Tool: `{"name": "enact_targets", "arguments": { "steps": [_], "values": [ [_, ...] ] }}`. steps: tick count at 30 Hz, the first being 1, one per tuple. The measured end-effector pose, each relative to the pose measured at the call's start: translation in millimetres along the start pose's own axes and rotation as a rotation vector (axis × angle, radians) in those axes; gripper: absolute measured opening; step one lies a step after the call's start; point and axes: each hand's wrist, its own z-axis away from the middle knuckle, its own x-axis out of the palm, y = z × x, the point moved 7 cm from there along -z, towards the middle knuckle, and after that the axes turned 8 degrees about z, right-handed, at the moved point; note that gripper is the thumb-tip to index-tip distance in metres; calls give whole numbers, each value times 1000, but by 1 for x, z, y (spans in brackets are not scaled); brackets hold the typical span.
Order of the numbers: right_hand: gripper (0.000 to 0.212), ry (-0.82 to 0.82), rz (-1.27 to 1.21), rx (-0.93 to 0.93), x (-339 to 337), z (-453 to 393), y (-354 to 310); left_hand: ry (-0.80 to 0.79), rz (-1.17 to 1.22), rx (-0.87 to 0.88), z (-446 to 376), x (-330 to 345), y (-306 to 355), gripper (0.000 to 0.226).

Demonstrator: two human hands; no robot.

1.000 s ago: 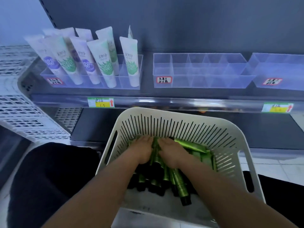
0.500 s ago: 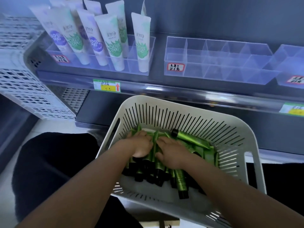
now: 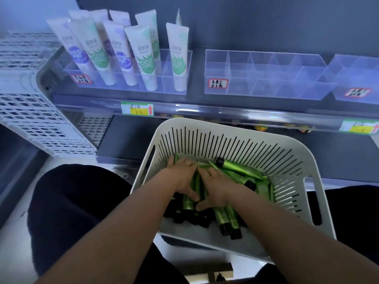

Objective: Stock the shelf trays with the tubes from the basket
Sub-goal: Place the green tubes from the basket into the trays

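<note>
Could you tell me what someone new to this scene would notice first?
Probably the left hand and right hand, pressed together around a bunch of green tubes inside the white slotted basket at the centre. Next, the white tubes standing in the left shelf tray, and beside it, to the right, the clear divided tray with nothing in it.

a dark grey back panel (image 3: 266,21) rises behind a grey metal shelf (image 3: 196,78) with a clear price rail (image 3: 225,113), white perforated crates (image 3: 34,124) stand at left, and pale floor (image 3: 12,242) shows below.
</note>
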Motion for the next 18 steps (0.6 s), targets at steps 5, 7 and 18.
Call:
{"name": "enact_targets", "arguments": {
  "steps": [5,7,18],
  "values": [
    [67,-16,18,20,2,12,5,102,16,27,11,-13,7,89],
    [38,-23,22,11,0,17,9,137,53,68,15,-18,11,65],
    [30,147,145,22,-23,47,23,149,228,58,38,-29,22,39]
  ]
}}
